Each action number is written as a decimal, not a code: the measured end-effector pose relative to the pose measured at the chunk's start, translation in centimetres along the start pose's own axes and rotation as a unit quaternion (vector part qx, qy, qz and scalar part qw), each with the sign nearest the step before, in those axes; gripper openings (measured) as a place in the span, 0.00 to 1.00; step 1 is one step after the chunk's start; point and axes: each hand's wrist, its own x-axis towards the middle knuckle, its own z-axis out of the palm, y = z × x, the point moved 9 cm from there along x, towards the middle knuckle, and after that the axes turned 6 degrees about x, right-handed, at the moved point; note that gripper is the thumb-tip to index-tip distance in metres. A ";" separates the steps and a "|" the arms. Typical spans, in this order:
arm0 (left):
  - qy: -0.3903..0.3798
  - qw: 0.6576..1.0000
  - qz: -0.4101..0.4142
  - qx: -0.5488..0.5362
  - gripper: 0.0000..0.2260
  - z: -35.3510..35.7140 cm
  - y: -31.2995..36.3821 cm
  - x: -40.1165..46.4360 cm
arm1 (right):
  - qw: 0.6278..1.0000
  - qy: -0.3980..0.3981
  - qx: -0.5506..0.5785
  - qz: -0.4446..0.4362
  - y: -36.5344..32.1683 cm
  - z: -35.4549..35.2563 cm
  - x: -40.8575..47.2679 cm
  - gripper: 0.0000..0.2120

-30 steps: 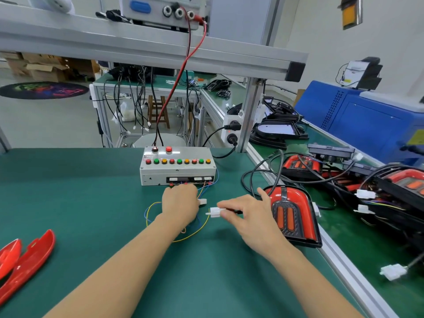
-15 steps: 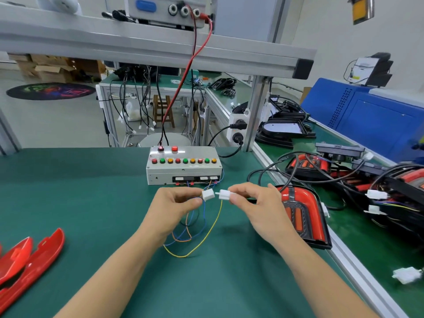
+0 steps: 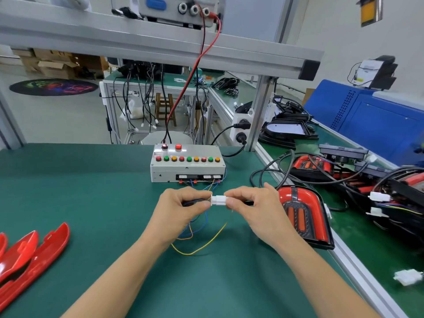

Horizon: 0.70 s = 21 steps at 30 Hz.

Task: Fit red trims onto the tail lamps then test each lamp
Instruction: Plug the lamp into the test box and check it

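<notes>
Two white plugs (image 3: 218,200) are held together above the green worktop (image 3: 91,203), just in front of the grey test box (image 3: 187,165). The left plug is pinched by the left hand (image 3: 183,206) and the right plug by the right hand (image 3: 250,208), thumb and forefinger closed on each. The plugs appear pushed into one another, though the join is partly covered by the fingertips. Thin blue, orange and yellow wires (image 3: 199,247) run from the box front to the left plug and loop on the worktop beneath the hands. A red tail lamp (image 3: 302,216) lies flat at the worktop's right edge, just beside the right hand, with a black cable (image 3: 263,174) curling behind it. Red trims (image 3: 34,253) lie stacked at the near left corner, well apart from the lamp. More lamps and cables (image 3: 376,191) are piled on the neighbouring worktop to the right.
</notes>
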 end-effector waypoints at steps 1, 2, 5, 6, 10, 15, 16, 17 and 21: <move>0.001 1.000 0.000 -0.002 0.14 0.1 0.0 -0.1 | 1.000 0.001 -0.001 -0.007 -0.2 0.0 0.0 0.09; 0.003 1.000 0.000 -0.004 0.13 0.1 -0.1 -0.1 | 1.000 0.002 0.000 -0.012 -0.4 0.0 0.0 0.11; -0.001 1.000 -0.008 -0.019 0.11 0.1 -0.3 -0.1 | 1.000 -0.003 0.017 -0.021 -0.5 0.3 0.0 0.14; -0.005 1.000 -0.012 -0.023 0.11 0.2 -0.4 0.0 | 0.999 -0.008 0.024 -0.022 -0.4 0.5 0.0 0.14; -0.027 0.999 -0.030 -0.020 0.10 0.3 -1.3 0.0 | 0.999 -0.027 0.032 -0.008 0.7 1.9 -0.1 0.07; -0.035 0.998 -0.045 0.013 0.09 0.1 -2.5 0.5 | 1.000 -0.004 -0.001 -0.009 1.3 2.3 -0.1 0.05; -0.032 0.998 -0.046 0.027 0.09 0.1 -2.7 0.7 | 1.000 -0.005 -0.021 -0.012 1.3 2.4 0.0 0.06; -0.027 0.998 -0.050 0.038 0.09 0.2 -2.9 0.9 | 0.999 -0.006 -0.047 -0.017 1.3 2.6 0.0 0.07; 0.014 0.995 -0.072 0.072 0.10 -0.5 -4.0 1.6 | 0.990 0.022 -0.126 -0.062 0.4 2.1 -0.6 0.12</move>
